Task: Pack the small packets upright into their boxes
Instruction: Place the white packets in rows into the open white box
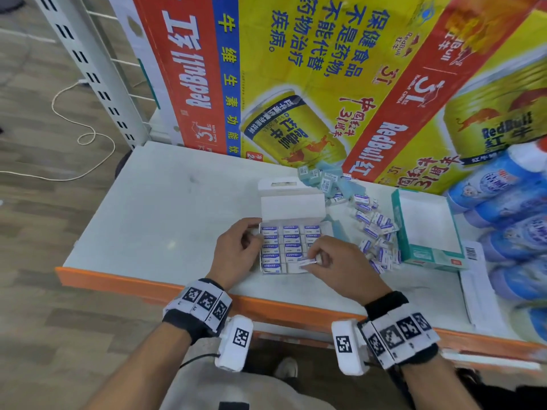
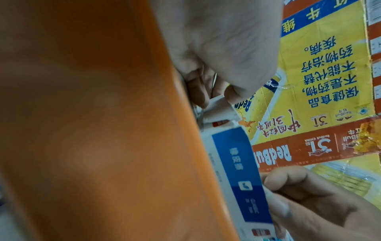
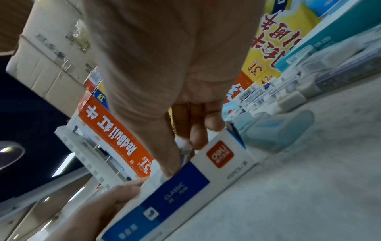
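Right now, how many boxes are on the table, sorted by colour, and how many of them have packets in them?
White box with blue panel, lid up, packets inside: 1
Teal box, open, no packets visible inside: 1
Total boxes: 2, with 1 holding packets.
The right hand pinches one more packet over the white box; the left hand holds its side.

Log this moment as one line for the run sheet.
step: packing | left hand: steadies white box | right hand: pinches packet at near row | loose packets: right of box | teal box: open
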`<state>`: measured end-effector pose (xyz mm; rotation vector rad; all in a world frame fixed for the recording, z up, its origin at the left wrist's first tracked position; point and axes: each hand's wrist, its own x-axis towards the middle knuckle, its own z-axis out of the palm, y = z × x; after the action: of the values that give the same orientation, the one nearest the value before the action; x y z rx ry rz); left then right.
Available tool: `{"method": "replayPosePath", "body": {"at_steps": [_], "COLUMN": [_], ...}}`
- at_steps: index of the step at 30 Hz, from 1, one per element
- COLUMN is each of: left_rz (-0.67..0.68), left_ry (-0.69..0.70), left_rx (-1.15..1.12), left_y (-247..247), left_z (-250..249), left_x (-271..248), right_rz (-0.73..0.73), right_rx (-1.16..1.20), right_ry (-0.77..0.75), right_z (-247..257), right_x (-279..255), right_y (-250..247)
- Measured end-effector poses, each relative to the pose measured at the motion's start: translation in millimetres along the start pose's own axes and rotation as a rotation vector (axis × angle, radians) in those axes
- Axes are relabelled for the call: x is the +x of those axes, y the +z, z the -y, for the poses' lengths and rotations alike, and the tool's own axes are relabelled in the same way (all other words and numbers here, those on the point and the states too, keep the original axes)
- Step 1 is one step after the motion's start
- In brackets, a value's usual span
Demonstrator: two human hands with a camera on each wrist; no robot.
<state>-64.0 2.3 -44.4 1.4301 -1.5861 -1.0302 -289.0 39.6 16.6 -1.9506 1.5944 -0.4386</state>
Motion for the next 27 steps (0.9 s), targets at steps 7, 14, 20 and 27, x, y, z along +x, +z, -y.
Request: {"method": "replayPosePath", "body": {"at_steps": [7,14,20,27], "left_rz": [-0.012,-0.051,-0.048,-0.045], "left_ry": [-0.080,-0.159,-0.186,-0.162], "left_rx": [0.062,0.049,0.026,0.040], "left_y": [1.0,2.8,2.3,1.3], "left_z": [-4.6,-15.4,-22.8,-22.7], "left_x": [-3.2,-8.3,-10.0,-9.9], "right_rz": [0.193,0.230,0.263,0.308], "right_rx": [-0.070,-0.063,-0.105,-0.197], "right_ry": [-0.147,-0.181,-0.154,-0.113], "right_z": [2.7,5.6,8.2,10.7], "right_x": [12.3,15.1,23.4,30.2], "right_y": [-7.6,-8.0,-8.1,-2.3]}}
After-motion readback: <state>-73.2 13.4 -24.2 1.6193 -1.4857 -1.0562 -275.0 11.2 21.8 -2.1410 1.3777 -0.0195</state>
